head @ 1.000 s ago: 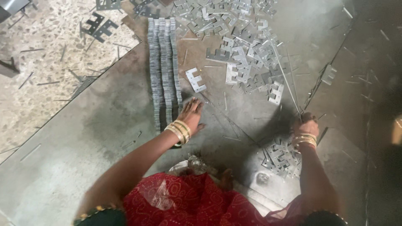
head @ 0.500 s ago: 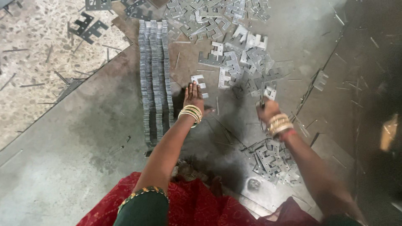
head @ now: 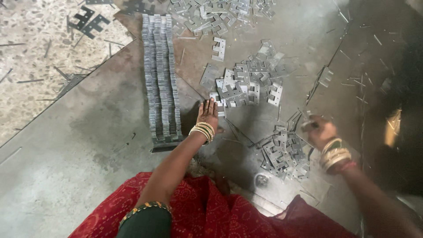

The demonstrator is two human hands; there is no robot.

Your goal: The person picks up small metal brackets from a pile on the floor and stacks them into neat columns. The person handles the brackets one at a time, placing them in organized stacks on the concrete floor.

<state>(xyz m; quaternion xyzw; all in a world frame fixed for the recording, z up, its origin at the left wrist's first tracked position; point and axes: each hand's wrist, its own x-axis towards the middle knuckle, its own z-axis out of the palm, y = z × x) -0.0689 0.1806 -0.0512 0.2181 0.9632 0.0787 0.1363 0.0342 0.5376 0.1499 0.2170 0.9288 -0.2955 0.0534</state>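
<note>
My left hand (head: 208, 113) lies flat on the grey metal sheet (head: 101, 132), fingers spread, fingertips touching the nearest E-shaped metal plates of a loose cluster (head: 240, 86). Just left of it runs a long stack of plates on edge (head: 161, 79). My right hand (head: 319, 131) is blurred and curled, hovering over the right edge of a small pile of plates (head: 282, 154); I cannot tell whether it holds one. Both wrists wear gold bangles.
A bigger heap of plates (head: 211, 13) lies at the far end of the stack, with a single plate (head: 219, 48) below it. Dark plates (head: 90, 22) rest on the speckled floor at the far left. Thin metal strips are scattered about. Red cloth (head: 211, 216) covers my lap.
My right hand has drawn back from the loose cluster, rightwards and toward me, over the small near pile. My left hand stays beside the near end of the stack.
</note>
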